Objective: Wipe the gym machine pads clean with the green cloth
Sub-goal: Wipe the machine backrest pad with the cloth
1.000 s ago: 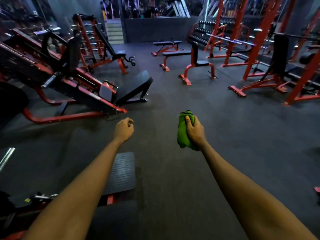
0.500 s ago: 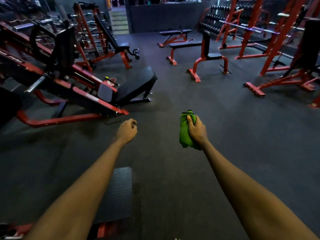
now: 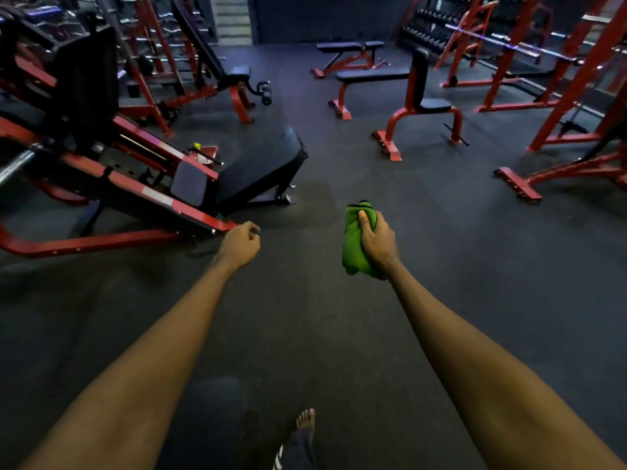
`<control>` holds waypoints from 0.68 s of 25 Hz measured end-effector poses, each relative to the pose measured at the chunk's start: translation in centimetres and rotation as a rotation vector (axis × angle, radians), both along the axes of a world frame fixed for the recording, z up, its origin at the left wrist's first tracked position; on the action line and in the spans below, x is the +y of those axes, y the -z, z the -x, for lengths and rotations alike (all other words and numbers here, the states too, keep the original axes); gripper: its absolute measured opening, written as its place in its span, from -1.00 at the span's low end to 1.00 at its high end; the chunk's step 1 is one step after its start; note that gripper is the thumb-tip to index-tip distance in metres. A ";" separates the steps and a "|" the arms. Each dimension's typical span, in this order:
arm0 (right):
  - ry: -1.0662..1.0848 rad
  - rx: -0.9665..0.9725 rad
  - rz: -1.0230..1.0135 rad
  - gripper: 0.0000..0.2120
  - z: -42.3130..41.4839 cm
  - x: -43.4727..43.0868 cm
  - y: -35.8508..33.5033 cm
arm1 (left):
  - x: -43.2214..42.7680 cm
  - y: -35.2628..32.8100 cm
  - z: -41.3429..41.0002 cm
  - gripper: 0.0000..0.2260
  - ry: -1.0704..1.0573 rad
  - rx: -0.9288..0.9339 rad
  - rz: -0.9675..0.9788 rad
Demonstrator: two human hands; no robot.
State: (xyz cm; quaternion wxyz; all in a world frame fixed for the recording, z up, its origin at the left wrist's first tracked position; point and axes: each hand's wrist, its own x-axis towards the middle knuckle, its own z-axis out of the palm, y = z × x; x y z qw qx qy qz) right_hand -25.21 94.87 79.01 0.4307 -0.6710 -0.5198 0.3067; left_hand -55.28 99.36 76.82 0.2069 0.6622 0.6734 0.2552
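Green cloth sat bunched in the right hand, fingers wrapped round it, above the dark floor. Left hand was fisted, holding nothing, near the leg-press machine's black pad.

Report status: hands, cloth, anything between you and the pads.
Left hand curled, holding nothing. Right hand grips bunched green cloth, off every pad. Leg-press back pad ahead-left; only floor between.

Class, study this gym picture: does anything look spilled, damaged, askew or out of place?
Nothing stands out. The benches stand level, no spill shows on the floor, and the cloth sits bunched in the right hand.
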 end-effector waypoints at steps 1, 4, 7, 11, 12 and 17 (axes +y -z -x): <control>-0.004 -0.027 0.016 -0.63 0.0 2.9 0.2 | 2.9 0.2 0.1 -0.77 0.000 -0.004 0.005; -0.054 -0.099 0.030 -0.65 0.3 10.0 -0.1 | 10.6 0.1 0.3 -0.77 0.026 -0.011 0.044; -0.025 -0.096 0.027 -0.65 0.5 17.8 -0.6 | 18.6 -1.1 0.4 -0.76 -0.004 -0.048 0.035; 0.022 0.008 0.014 -0.64 0.5 27.2 0.4 | 27.3 -1.0 -0.7 -0.75 0.008 -0.039 0.047; 0.031 0.028 0.018 -0.64 0.4 29.3 0.8 | 29.2 -0.6 -0.9 -0.76 0.003 -0.039 0.051; -0.005 0.060 0.015 -0.64 -1.7 43.5 2.5 | 42.1 0.6 -2.2 -0.78 -0.043 -0.024 0.041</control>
